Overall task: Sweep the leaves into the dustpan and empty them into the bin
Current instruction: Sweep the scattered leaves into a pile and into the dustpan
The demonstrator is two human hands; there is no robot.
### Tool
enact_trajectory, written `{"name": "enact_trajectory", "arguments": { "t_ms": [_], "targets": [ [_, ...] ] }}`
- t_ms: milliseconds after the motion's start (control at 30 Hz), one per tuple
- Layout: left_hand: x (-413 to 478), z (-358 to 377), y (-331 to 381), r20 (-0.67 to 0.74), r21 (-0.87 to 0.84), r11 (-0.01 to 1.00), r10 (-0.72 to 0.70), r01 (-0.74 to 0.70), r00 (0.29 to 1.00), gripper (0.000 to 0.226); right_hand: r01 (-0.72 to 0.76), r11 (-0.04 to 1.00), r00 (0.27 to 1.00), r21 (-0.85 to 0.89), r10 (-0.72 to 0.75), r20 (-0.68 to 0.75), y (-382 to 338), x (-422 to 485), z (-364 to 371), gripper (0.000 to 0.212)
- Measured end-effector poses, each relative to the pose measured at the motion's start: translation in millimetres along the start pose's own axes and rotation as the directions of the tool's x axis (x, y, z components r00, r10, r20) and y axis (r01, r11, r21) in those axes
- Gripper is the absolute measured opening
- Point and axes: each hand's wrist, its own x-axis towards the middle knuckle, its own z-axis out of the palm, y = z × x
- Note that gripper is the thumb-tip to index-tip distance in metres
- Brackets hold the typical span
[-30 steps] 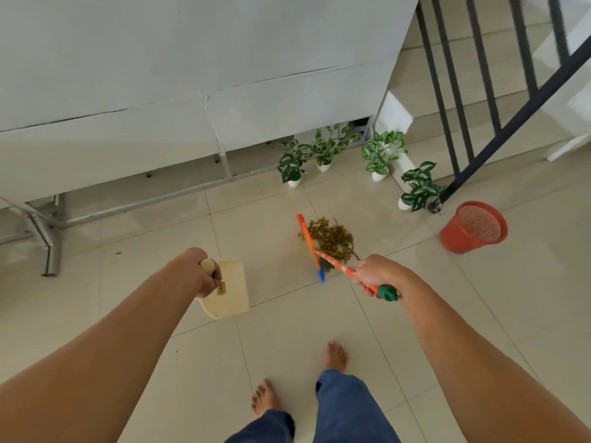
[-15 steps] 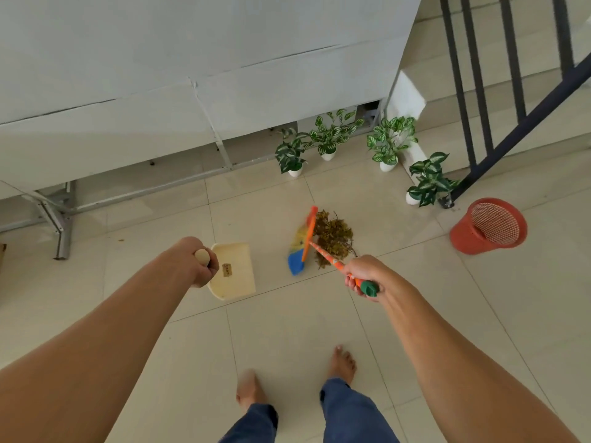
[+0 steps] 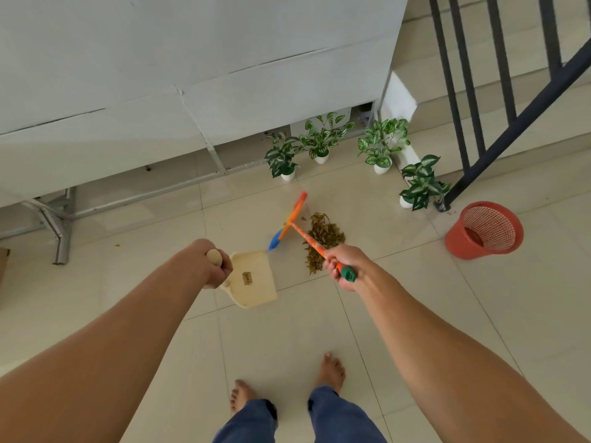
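Observation:
A pile of dry brown leaves [image 3: 323,239] lies on the tiled floor. My right hand [image 3: 343,265] grips the green-capped end of an orange broom [image 3: 292,220], whose blue-bristled head sits just left of the pile. My left hand [image 3: 208,262] grips the wooden handle of a cream dustpan [image 3: 254,279], which stands on the floor left of the leaves, its mouth near the broom head. A red mesh bin [image 3: 484,230] stands to the right of the pile.
Several small potted plants [image 3: 382,148] line the base of a white wall behind the leaves. A dark stair railing [image 3: 499,100] rises at the right, beside the bin. My bare feet [image 3: 332,369] stand on the tiles below.
The broom head has swung from the right of the dustpan to lie left of the leaf pile. The dustpan has shifted right, closer to the broom. My view has tilted slightly.

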Motion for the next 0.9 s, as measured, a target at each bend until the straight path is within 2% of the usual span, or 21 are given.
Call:
{"name": "enact_trajectory", "arguments": {
  "t_ms": [133,333,433,633,733,900],
  "targets": [
    [2,6,-10,0.012,0.001,1.000,-0.017,0.017,1.000,0.030,0.027,0.993,0.998,0.114,-0.021,-0.054,8,-7,-17,0.025],
    [9,16,-17,0.004,0.061,0.998,-0.011,0.011,1.000,0.027,0.009,0.957,1.000,0.289,-0.015,0.020,8,-11,-70,0.015],
    [7,23,-24,0.009,0.098,0.995,-0.003,0.002,1.000,0.024,0.015,0.922,0.997,0.387,-0.044,0.067,-3,0,-64,0.013],
    [0,23,-30,0.003,0.128,0.992,0.004,-0.004,1.000,0.023,-0.008,0.841,0.998,0.541,-0.023,0.051,-14,12,-41,0.015],
    [1,20,-26,0.006,0.106,0.994,-0.004,0.003,1.000,0.022,-0.012,0.838,0.999,0.545,-0.018,0.048,-13,-9,-45,0.018],
    [8,20,-23,-0.009,0.107,0.994,0.001,0.000,1.000,0.024,0.026,0.894,0.997,0.448,-0.057,0.055,-9,-41,-50,0.021]
  ]
}}
